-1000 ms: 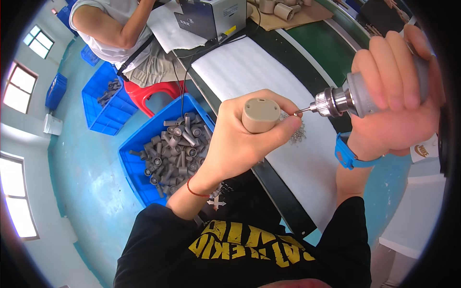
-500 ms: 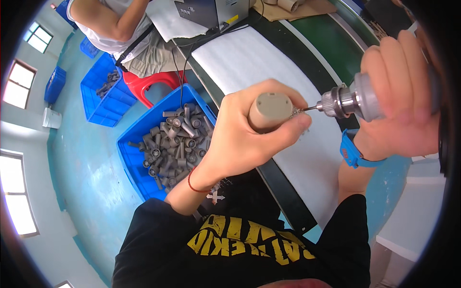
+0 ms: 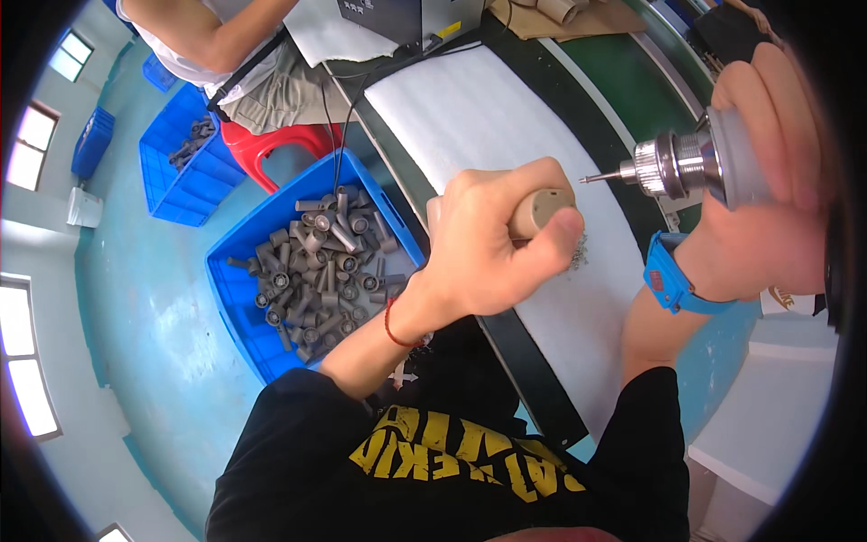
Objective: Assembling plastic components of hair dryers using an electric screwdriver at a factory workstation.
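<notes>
My left hand (image 3: 479, 244) is wrapped round a beige plastic housing (image 3: 536, 211) with a rounded end, held above the worktable. Most of that housing is hidden by my fingers and thumb. In my right hand (image 3: 772, 135) is an electric screwdriver (image 3: 673, 167), lying roughly level with its thin bit pointing left. The bit tip is apart from the housing, a short gap to its right. Beneath my left thumb, a small heap of tiny metal screws (image 3: 579, 256) shows on the white padded sheet (image 3: 506, 126).
Left of the table stands a blue crate (image 3: 237, 318) full of grey-brown plastic parts; another blue crate (image 3: 167, 194) is beyond it. A person (image 3: 212, 36) sits on a red stool (image 3: 257, 154). At the table's far end are a dark box (image 3: 384, 16) with cables and cardboard (image 3: 610, 18) bearing beige parts.
The screwdriver's bit has come away from beside my left fingers and pulled back slightly. My left hand has turned the housing and shifted a little right, with the thumb now over its end.
</notes>
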`<state>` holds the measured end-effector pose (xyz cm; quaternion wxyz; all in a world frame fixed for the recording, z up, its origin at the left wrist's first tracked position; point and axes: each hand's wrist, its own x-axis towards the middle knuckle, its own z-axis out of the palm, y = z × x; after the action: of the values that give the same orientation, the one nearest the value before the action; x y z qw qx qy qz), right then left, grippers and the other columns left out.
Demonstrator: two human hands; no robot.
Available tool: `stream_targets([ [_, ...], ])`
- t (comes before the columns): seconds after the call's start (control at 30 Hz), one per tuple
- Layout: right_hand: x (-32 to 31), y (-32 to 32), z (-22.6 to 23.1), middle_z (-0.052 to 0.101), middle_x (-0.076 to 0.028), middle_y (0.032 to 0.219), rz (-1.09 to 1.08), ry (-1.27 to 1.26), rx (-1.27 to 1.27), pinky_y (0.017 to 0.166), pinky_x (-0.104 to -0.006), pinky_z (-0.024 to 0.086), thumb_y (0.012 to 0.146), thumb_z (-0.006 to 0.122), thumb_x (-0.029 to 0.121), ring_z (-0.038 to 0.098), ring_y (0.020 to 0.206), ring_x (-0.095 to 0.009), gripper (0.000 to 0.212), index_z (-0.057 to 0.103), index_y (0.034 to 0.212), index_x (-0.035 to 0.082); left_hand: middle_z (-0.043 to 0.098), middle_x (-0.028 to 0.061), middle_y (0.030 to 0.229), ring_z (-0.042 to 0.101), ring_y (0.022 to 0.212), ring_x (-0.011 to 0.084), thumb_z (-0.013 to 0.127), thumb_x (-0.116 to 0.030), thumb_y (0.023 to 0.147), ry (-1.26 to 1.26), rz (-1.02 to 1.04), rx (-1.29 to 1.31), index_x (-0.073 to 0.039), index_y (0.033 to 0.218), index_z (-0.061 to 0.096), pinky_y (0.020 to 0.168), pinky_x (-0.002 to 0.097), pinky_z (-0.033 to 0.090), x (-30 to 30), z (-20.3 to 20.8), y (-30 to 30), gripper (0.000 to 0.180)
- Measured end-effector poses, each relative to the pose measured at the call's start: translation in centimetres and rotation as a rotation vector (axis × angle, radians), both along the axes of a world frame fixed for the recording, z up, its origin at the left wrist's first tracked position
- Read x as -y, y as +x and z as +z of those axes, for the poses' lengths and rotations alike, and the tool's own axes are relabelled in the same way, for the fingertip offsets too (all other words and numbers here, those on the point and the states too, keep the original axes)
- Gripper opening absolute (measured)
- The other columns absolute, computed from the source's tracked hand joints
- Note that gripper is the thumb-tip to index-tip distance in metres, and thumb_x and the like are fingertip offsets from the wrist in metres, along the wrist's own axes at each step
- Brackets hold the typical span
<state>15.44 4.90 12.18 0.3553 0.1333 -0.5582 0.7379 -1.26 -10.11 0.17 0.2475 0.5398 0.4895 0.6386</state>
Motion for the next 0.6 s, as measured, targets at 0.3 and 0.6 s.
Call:
stream_targets([
  [0.3,0.0,0.4,-1.9,0.042,0.001,0.060,-0.008,-0.056,0.019,0.051,-0.0235,0.036,0.082,0.061,0.022,0.040,0.052,-0.009,0.018,0.050,0.078,0.008,0.054,0.0072,0.052,0.054,0.044,0.0207,0.062,-0.020,0.080,0.027,0.024,0.025,-0.005,0.073,0.059,0.045,0.0302,0.042,-0.4,0.0,0.2,0.016],
  [0.6,2.3,-2.9,-1.8,0.041,0.002,0.060,0.035,-0.041,0.039,0.050,-0.0242,0.035,0.084,0.059,0.022,0.039,0.051,-0.010,0.019,0.051,0.079,0.006,0.051,0.0079,0.050,0.051,0.043,0.0261,0.063,-0.019,0.077,0.016,0.055,0.018,-0.005,0.074,0.059,0.045,0.0339,0.040,-0.3,0.0,0.6,0.015],
])
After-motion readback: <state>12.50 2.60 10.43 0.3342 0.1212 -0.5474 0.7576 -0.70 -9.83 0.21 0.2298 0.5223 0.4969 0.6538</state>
